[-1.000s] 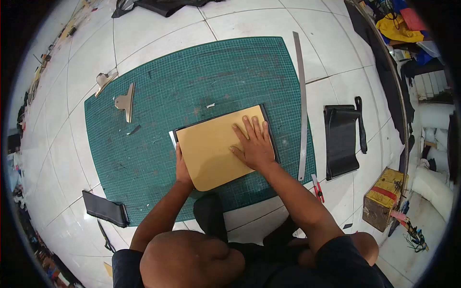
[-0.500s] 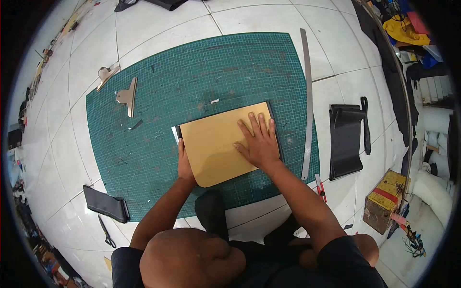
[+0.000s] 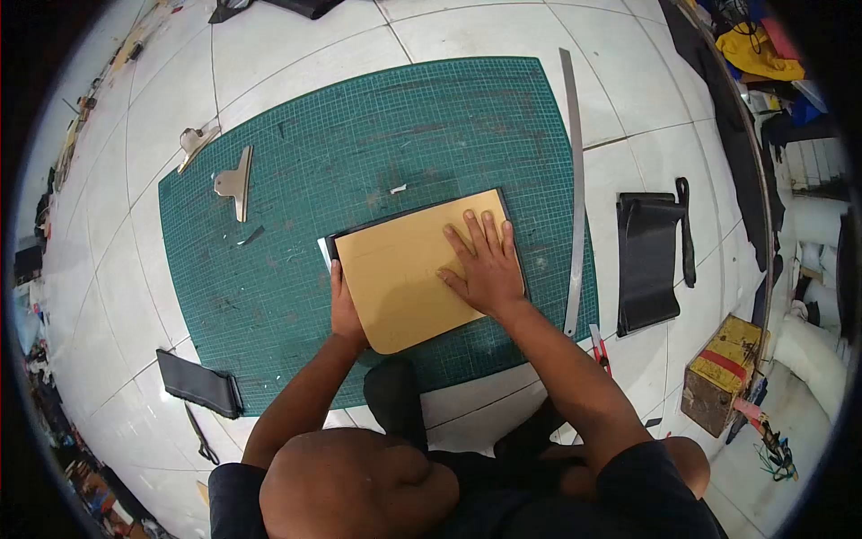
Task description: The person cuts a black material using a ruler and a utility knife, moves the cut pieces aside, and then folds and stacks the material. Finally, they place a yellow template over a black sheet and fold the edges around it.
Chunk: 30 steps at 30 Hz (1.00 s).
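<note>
A tan board (image 3: 400, 287) with rounded lower corners lies over black sheet material (image 3: 422, 214), whose dark border shows along the top and right. My right hand (image 3: 488, 274) rests flat on the board's right half, fingers spread. Along the board's left edge, my left hand (image 3: 345, 310) is held on its side, the visible finger stretched out against the edge; its other fingers are partly hidden. Just above that finger, a white strip (image 3: 324, 251) sticks out at the left. Everything lies on a green cutting mat (image 3: 377, 135).
Two metal clips (image 3: 235, 184) sit at the upper left. A steel ruler (image 3: 576, 198) lies along the mat's right edge, near a red cutter (image 3: 600, 350). Folded black pieces (image 3: 648, 260) lie right, another (image 3: 197, 382) lower left by scissors (image 3: 201, 436). A yellow box (image 3: 721, 373) stands right.
The board's left side has shifted very slightly down, and the dark border at its upper left shows a little wider. Both hands keep nearly the same places.
</note>
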Each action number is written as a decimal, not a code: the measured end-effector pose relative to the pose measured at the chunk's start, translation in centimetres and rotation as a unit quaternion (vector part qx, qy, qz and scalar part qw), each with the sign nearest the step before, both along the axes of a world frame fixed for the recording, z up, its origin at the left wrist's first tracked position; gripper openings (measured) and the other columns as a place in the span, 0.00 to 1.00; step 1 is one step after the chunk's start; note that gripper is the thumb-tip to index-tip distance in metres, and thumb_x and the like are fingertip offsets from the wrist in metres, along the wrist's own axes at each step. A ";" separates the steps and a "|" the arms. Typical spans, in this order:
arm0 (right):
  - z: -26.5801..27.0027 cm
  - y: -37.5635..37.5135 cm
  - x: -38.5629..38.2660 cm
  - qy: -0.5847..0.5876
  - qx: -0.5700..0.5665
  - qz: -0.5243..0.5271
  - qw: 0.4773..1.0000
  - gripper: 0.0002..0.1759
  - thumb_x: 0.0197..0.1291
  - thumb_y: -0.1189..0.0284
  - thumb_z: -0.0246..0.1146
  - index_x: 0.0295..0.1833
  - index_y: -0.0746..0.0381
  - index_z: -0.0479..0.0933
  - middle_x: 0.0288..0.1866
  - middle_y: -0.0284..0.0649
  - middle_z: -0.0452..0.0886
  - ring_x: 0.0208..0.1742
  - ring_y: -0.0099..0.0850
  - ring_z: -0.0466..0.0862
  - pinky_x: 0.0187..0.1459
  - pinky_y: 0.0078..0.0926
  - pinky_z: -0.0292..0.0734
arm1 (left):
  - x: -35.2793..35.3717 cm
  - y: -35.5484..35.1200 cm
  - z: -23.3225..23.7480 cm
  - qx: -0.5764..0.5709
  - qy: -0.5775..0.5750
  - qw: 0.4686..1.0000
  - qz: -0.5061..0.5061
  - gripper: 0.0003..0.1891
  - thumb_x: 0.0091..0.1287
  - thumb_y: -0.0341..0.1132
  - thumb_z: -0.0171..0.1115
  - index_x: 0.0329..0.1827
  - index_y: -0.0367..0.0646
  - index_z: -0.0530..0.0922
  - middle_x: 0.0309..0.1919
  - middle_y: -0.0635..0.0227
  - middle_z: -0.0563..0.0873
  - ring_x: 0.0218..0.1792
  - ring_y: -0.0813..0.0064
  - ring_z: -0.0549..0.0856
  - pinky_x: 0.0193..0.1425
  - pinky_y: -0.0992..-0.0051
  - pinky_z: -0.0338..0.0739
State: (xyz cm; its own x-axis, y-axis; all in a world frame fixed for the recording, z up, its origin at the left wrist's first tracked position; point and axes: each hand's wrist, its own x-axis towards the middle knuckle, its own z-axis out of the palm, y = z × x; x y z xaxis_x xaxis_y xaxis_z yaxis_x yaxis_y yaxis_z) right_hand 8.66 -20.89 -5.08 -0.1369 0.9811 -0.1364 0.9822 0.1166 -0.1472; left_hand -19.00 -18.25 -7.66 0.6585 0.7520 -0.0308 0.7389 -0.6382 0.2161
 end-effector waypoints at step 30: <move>0.2 0.3 -0.2 0.010 -0.011 -0.009 1.000 0.43 0.73 0.36 0.50 0.85 0.47 0.59 0.89 0.50 0.49 0.89 0.52 0.45 0.83 0.64 0.32 | -1.0 0.5 0.7 -0.197 -0.469 0.836 0.206 0.31 0.79 0.34 0.46 0.82 0.32 0.55 0.81 0.43 0.60 0.82 0.49 0.61 0.85 0.57 0.55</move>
State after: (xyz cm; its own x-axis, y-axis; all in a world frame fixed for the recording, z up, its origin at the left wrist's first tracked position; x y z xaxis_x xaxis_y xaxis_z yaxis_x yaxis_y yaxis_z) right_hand 8.45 -20.59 -4.88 -0.1214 0.9803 -0.1556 0.9811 0.0946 -0.1689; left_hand -20.01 -17.71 -6.97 0.2197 0.9741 0.0541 0.2657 -0.1131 0.9574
